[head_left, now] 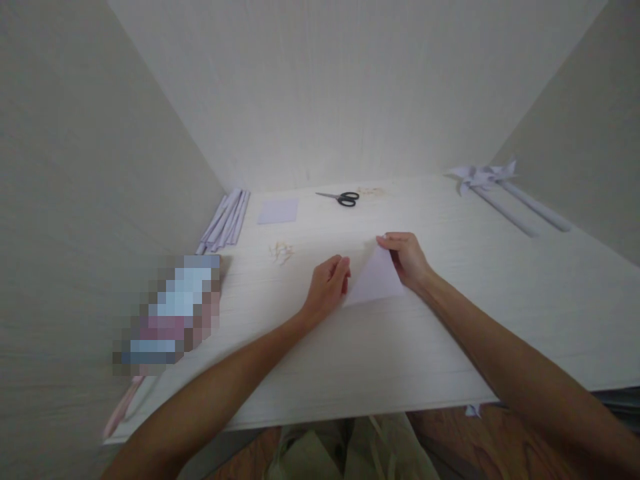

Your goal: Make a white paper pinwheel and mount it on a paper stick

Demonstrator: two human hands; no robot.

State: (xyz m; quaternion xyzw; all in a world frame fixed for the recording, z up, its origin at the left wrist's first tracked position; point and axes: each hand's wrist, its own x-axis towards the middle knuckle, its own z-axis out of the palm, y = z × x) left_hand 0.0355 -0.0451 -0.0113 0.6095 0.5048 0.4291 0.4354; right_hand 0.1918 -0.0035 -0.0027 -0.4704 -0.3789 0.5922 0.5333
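Pinching a paper triangle (377, 277) up top with the right hand (407, 260); left hand (327, 285) is curled near it, can't tell if gripping anything.

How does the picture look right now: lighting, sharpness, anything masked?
Head view: dim, soft light, brighter around the middle of the white tabletop, no harsh glare; head view: mildly soft, the pale paper in the right hand showing little surface detail, the tan bits too small to identify; head view: a pixelated patch at left hides what is there.
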